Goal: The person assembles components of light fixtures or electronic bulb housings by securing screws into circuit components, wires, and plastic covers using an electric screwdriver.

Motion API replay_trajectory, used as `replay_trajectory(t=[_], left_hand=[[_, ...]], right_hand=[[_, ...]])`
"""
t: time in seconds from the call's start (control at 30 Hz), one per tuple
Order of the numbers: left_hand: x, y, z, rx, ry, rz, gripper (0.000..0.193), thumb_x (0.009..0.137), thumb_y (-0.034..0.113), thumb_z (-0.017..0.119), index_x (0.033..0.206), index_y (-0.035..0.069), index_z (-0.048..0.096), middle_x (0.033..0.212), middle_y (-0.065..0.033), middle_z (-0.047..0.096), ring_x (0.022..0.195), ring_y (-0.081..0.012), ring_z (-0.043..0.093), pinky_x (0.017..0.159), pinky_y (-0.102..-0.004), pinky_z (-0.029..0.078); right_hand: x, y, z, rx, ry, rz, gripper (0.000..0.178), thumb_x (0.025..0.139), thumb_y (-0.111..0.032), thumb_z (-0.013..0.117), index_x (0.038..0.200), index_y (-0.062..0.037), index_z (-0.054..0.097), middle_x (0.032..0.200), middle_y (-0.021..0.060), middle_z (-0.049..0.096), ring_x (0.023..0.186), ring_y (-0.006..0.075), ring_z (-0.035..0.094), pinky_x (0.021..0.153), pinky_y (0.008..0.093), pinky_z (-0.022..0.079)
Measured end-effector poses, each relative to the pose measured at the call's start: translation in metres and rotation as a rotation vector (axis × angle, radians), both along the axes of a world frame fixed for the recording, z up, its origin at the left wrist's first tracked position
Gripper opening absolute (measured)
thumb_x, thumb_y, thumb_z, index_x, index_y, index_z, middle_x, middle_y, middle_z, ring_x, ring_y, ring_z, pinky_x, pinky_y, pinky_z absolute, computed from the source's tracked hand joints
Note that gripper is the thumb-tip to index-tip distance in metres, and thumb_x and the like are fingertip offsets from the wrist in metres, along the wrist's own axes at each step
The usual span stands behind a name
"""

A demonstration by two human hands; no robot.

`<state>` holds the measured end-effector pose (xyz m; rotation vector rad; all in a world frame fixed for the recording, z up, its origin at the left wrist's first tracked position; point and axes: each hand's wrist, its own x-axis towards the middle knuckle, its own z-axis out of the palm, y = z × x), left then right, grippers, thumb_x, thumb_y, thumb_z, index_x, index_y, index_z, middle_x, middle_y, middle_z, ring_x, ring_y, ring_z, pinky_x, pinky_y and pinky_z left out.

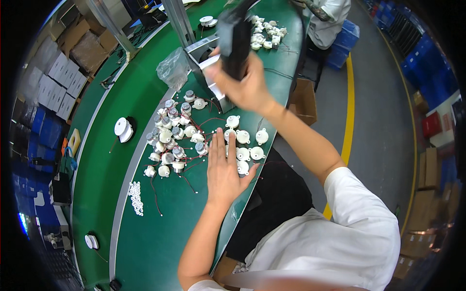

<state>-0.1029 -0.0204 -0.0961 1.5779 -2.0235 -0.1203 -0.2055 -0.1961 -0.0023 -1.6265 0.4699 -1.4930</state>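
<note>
My left hand (222,172) lies flat on the green bench with its fingers stretched out. Its fingertips reach in among a group of white round caps with side lugs (242,137); some are partly covered by the hand. Raised above the far part of the bench, my right hand (247,89) is closed around a dark upright tool (235,41), blurred by motion so its exact kind cannot be made out. Left of my left hand is a heap of small white motors (167,136) with metal cans and thin red and black wires.
Behind the heap stand an open metal-and-white box (206,65) and a clear plastic bag (174,70). Small white rings (136,198) lie at the left. White round units (123,128) sit on the green conveyor. More white parts (267,34) and a seated person (327,22) are farther off.
</note>
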Motion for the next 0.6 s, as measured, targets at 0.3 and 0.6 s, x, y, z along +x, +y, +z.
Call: replay_trajectory(t=[0.3,0.6], left_hand=[[-0.001,0.026,0.014,0.041,-0.141,0.048,0.094,0.087,0.046,0.075,0.16,0.001,0.035,0.163,-0.0339,0.029,0.146,-0.0533,0.036,0.12,-0.0571,0.033],[0.003,0.033,0.011,0.071,-0.06,-0.004,0.091,0.086,0.041,0.078,0.156,-0.001,0.039,0.161,-0.0322,0.034,0.148,-0.052,0.033,0.12,-0.0551,0.034]], right_hand=[[-0.006,-0.05,0.003,-0.113,0.07,-0.125,0.043,0.088,-0.02,0.083,0.119,-0.0027,0.059,0.085,0.0006,0.063,0.076,0.0082,0.057,0.069,0.0259,0.049],[-0.002,0.053,-0.006,0.048,0.066,0.193,0.059,0.096,-0.002,0.071,0.148,-0.002,0.044,0.076,-0.0024,0.058,0.058,0.0046,0.052,0.055,0.0244,0.043]])
